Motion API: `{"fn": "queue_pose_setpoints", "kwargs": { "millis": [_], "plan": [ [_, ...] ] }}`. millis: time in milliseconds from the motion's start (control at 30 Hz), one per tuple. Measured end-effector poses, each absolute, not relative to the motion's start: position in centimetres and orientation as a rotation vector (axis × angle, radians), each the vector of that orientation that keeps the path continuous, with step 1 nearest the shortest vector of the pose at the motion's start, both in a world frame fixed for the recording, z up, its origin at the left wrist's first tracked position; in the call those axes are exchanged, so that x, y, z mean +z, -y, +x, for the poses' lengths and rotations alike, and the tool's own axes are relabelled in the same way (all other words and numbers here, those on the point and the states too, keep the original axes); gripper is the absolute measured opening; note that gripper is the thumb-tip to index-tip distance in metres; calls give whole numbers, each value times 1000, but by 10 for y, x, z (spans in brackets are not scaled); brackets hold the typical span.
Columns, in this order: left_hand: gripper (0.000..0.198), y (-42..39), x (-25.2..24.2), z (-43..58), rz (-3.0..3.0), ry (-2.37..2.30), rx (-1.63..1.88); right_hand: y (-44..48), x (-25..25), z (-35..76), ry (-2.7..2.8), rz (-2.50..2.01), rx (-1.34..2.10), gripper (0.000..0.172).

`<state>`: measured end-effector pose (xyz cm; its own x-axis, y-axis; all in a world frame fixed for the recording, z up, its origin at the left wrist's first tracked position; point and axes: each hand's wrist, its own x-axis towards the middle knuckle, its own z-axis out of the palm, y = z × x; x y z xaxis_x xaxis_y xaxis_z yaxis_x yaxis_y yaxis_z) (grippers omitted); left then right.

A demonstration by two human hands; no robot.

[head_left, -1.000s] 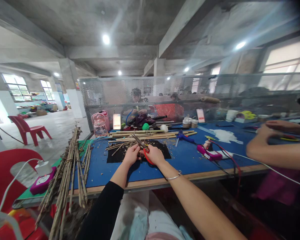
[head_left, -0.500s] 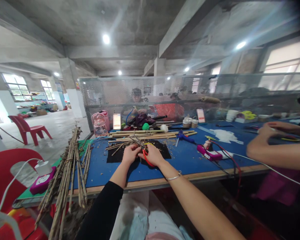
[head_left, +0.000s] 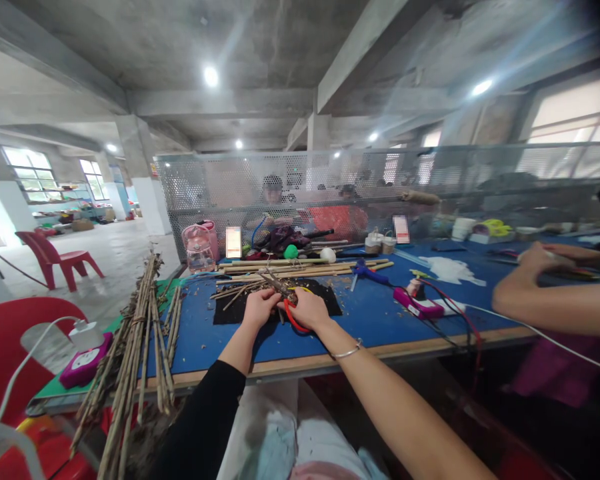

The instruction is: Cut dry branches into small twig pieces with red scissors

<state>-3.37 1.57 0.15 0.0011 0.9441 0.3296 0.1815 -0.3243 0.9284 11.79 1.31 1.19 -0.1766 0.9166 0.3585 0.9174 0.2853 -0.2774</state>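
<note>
My right hand (head_left: 309, 311) is closed around the handles of a pair of scissors (head_left: 300, 324) with red and yellow grips. Their metal blades point away and to the left over a black cloth (head_left: 330, 300). Close beside it, my left hand (head_left: 260, 309) is closed in a pinch, fingertips near the scissors. A short piece of twig appears to be between those fingers, mostly hidden. Thin cut twigs (head_left: 234, 293) and brown scraps lie on the cloth just beyond my hands.
A bundle of long sticks (head_left: 133, 347) overhangs the table's left edge. Longer rods (head_left: 310, 269) lie across the back. To the right are a blue glue gun (head_left: 373, 275), a purple power strip (head_left: 420, 307) with cables, and a co-worker's arms (head_left: 555, 293). A mesh partition (head_left: 205, 187) stands behind.
The scissors' blades look closer together and have shifted slightly. Both my hands stay in nearly the same place.
</note>
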Motion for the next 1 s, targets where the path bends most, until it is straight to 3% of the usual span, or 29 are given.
{"fn": "queue_pose_setpoints", "kwargs": {
  "millis": [467,667,900,1000],
  "plan": [
    [33,-22,-4,-32,1415,-1106,1380,-21,6,123,2017,-1656,41,55],
    [27,-27,-5,-40,1444,-1435,1552,-29,7,138,1896,-1655,169,49],
    [28,-20,4,-45,1450,-1888,1555,-29,2,137,1963,-1612,5,47],
    [29,-20,5,-45,1431,-1908,1613,-38,11,140,1812,-1493,260,42]
  ]
}}
